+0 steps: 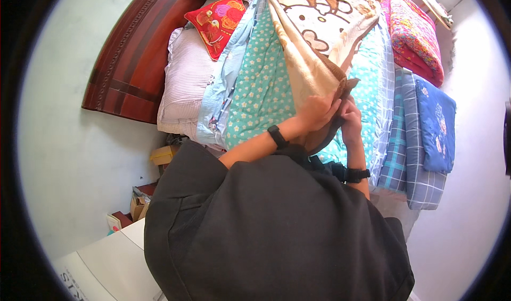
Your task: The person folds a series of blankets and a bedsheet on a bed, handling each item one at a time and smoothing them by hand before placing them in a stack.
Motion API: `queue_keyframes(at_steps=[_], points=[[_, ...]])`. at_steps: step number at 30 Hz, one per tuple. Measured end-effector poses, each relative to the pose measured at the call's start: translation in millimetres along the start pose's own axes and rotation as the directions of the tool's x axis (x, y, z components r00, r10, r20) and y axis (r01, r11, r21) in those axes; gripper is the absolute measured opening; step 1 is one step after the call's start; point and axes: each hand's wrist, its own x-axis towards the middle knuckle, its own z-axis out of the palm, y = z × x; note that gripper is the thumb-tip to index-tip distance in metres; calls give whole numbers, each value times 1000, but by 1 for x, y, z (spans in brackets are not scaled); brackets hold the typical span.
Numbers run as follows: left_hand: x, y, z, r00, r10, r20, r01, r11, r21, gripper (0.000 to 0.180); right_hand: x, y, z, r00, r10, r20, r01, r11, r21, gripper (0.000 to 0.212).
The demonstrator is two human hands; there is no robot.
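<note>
A beige plush blanket (303, 67) with a brown cartoon bear and brown edging stretches from the far side of the bed toward me. My left hand (318, 112) is closed on its near edge, with part of the blanket hanging below. Close beside it, my right hand (349, 119) pinches the brown border, where a small corner sticks up. Some fingers of both hands are hidden by the folds. Under the blanket lies a turquoise quilt (258, 80) with white flowers, spread over the bed.
At the left are a dark wooden headboard (133, 51), a striped pillow (186, 83) and a red embroidered cushion (219, 27). Along the right edge lie a folded pink floral quilt (416, 37), checked blue bedding (418, 186) and a blue cushion (437, 125). Boxes (164, 155) stand lower left.
</note>
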Motion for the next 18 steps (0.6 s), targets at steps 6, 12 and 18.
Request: queue_keyframes(at_steps=[6, 12, 18], points=[[4, 27, 9, 991, -43, 130, 5, 960, 280, 55, 9, -16, 21, 909, 144, -391, -51, 970, 239, 23], [5, 18, 17, 991, -67, 119, 35, 966, 256, 60, 8, -7, 20, 936, -203, -289, 19, 846, -532, 29], [9, 6, 4, 987, -46, 151, 7, 968, 250, 47, 12, -10, 26, 948, -266, -176, 88, 747, -659, 34]])
